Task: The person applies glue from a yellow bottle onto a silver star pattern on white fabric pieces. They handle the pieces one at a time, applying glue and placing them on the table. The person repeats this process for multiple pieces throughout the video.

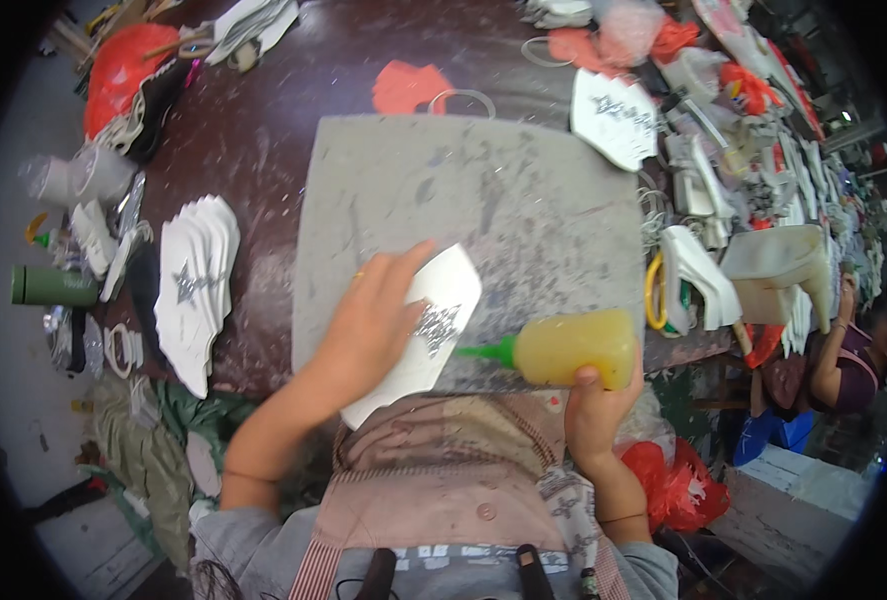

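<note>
Left hand: the left hand [371,325] lies flat, fingers spread, pressing down on a white cut piece [425,330] with a silver glitter star pattern.
White cut piece: it lies on the near part of the grey work board [523,190], its lower end reaching over the board's near edge toward the person's apron [443,480].
Right hand: the right hand [593,405] is closed around the base of a yellowish squeeze bottle [575,347], thumb on its near side.
Squeeze bottle: held on its side, its green nozzle [483,351] points left, the tip just beside the right edge of the white piece; whether it touches I cannot tell.
Work board: grey, stained, resting on a dark table [263,110].
Stack at left: a fanned stack of white pieces [195,285] with the same star pattern lies on the table, left of the board and well apart from the hands.
Far right: one more star-patterned piece [613,118] lies beyond the board's far right corner, amid red and white scraps.
Right edge: another person's arm [831,350] shows beside a white plastic container [775,268].
</note>
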The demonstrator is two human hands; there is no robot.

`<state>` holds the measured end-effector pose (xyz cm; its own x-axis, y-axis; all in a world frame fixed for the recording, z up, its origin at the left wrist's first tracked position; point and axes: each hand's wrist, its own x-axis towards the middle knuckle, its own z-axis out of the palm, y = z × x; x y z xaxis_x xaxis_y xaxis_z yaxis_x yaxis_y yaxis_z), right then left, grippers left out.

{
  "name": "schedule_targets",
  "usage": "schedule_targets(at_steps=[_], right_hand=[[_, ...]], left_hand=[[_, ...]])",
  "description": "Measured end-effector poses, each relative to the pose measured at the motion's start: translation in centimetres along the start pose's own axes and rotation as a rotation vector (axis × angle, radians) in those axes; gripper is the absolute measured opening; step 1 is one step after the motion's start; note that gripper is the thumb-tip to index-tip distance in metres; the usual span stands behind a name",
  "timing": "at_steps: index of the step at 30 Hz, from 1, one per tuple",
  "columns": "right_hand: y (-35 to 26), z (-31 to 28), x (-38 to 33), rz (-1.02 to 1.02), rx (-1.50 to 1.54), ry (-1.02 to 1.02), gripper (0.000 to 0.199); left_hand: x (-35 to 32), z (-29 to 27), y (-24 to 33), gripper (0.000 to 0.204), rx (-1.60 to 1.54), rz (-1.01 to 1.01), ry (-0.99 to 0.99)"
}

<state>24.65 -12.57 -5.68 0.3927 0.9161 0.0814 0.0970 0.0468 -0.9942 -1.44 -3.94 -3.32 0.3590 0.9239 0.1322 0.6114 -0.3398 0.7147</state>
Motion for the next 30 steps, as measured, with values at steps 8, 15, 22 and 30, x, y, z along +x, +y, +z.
schedule_targets(at_steps=[8, 15, 22, 30], right_hand=[[2.8, -4.1, 6.5, 0.089, 1.006, 0.34, 0.061], [3.5, -3.7, 6.8, 0.144, 1.048, 0.325, 0.061], [3.5, -4.1, 6.8, 0.113, 1.039, 0.314, 0.059], [3.9, -4.9, 6.6, 0.093, 1.061, 0.361, 0.065]], left_hand=[[19.5, 0.4, 3.2, 0.066, -0.764, -0.062, -0.045], [34.0, 13.9, -4.3, 0.079, -0.476, -0.294, 0.215], [33.3, 13.0, -2.0, 0.07, -0.016, 0.0, 0.203], [14.1, -5.4, 0.3, 0.043, 0.473, 0.246, 0.452]])
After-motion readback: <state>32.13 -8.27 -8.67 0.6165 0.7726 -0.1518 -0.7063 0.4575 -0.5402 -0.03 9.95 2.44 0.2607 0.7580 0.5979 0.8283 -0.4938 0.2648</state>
